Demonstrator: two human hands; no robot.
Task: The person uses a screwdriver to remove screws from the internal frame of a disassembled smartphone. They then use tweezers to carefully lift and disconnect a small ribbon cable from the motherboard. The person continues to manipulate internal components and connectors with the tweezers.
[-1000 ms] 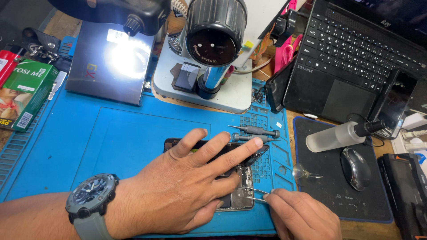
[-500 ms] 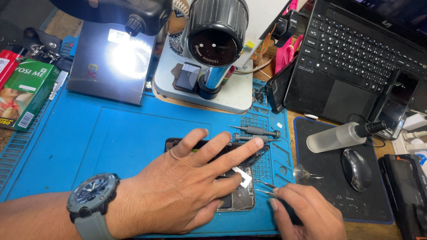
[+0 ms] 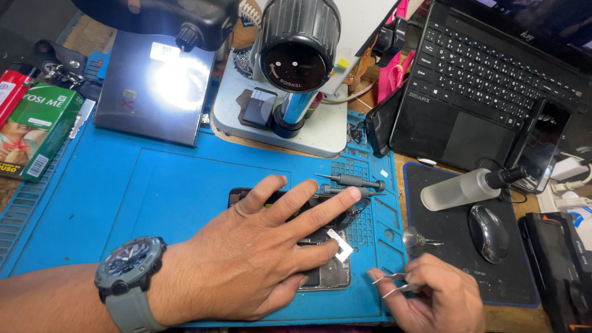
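Lower centre of the frame, the left hand point(image 3: 246, 265) lies flat, fingers spread, pinning the opened phone point(image 3: 330, 271); the right hand point(image 3: 435, 299) pinches tweezers point(image 3: 388, 283) just beside it. Best to keep steady pressure and approach the small metal plate point(image 3: 340, 244) low.

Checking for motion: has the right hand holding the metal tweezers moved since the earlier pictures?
Yes. The right hand with metal tweezers has drawn rightward off the opened phone, toward the black mouse pad.

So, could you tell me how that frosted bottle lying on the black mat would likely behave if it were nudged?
The frosted bottle lies on its side on the black mat, and its body looks round, so it would probably roll if pushed. It looks like plastic, so likely light. The computer mouse sits close beside it and might stop a roll that way.
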